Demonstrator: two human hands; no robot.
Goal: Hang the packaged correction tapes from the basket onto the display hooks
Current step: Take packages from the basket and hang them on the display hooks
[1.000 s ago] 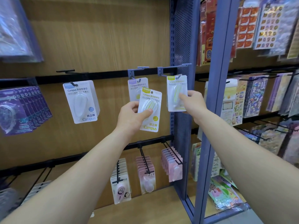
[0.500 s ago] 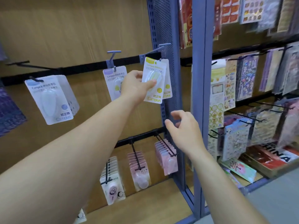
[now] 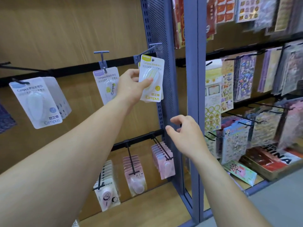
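Observation:
My left hand [image 3: 131, 86] pinches a yellow-labelled correction tape pack [image 3: 152, 89] by its blister and holds it up at the rightmost blue display hook [image 3: 148, 49]; the pack's hole sits level with the hook's tip. Another yellow pack hangs just behind it, mostly hidden. My right hand [image 3: 185, 136] hovers lower down beside the blue upright, fingers loosely curled and holding nothing. A purple-labelled pack [image 3: 106, 84] hangs on the middle blue hook [image 3: 101, 58]. White-blue packs [image 3: 36, 102] hang on a black hook at the left. No basket is in view.
A blue perforated upright [image 3: 164, 79] and post [image 3: 193, 95] stand right of the hook. Pink tape packs [image 3: 162, 159] hang on the lower black rail above a wooden shelf. Sticker sheets [image 3: 242, 79] fill the racks to the right.
My left hand has carried the yellow pack up and right to the rightmost hook. My right hand has let go of the hanging pack and dropped to the upright. The view has swung right.

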